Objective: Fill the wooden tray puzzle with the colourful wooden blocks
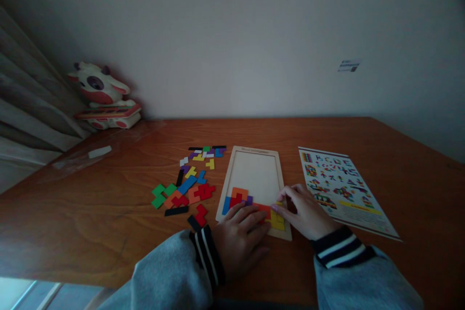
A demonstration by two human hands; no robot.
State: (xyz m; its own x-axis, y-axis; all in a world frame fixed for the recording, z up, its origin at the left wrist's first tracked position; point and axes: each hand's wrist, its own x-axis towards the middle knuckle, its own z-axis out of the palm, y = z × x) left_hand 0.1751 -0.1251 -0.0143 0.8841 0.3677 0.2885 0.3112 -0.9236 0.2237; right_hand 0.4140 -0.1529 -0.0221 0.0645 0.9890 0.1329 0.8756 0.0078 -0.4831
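Observation:
A light wooden tray [254, 149] lies on the table, with orange, red, blue, purple and yellow pieces fitted in its near end. My left hand [241, 235] rests over the tray's near edge, fingers spread on the pieces and hiding some of them. At the tray's right side, my right hand [303, 210] pinches a yellow piece [279, 204] between thumb and forefinger, above another yellow piece [278, 223]. An orange piece [240, 192] sits at the upper left of the fitted group. The upper part of the tray shows bare wood.
Loose coloured pieces, among them a green one [159, 196] and a black one [176, 211], lie left of the tray. A printed pattern sheet [341, 189] is on the right. A cow toy [105, 97] stands at the back left by a curtain [32, 92].

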